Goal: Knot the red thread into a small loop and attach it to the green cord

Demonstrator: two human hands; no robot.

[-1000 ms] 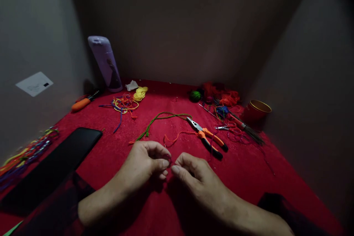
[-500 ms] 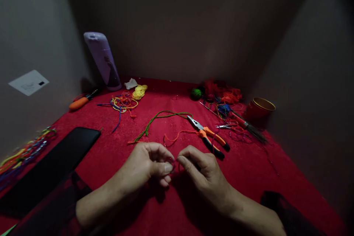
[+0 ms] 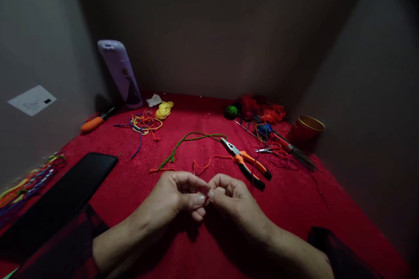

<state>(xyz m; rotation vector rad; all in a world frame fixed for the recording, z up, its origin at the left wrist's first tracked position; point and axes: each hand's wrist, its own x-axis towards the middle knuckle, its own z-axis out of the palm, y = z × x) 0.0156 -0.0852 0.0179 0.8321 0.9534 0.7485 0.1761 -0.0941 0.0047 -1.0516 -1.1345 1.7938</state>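
Observation:
My left hand (image 3: 176,198) and my right hand (image 3: 234,200) meet low in the middle, thumb and forefinger of each pinched together. Between the fingertips shows a small bit of dark pink thread (image 3: 206,197), mostly hidden by the fingers. Just beyond the hands lie an orange-red thread (image 3: 209,162) and a green cord (image 3: 183,138). A pair of long-nose pliers (image 3: 244,160) with orange and black handles rests to the right, near the right hand, its jaws pointing away. A purple thread (image 3: 253,168) crosses the handles.
On the red cloth (image 3: 203,117), a black phone (image 3: 65,192) and colourful cords (image 3: 36,174) lie left. A purple bottle (image 3: 119,74) stands behind tangled threads (image 3: 145,122). Right are small scissors (image 3: 271,150), a brush (image 3: 297,152), yarn (image 3: 271,114) and a red cup (image 3: 306,128).
My right hand has moved left, so its fingertips now touch those of my left hand, closing the small gap between them. The tools and cords lie as before.

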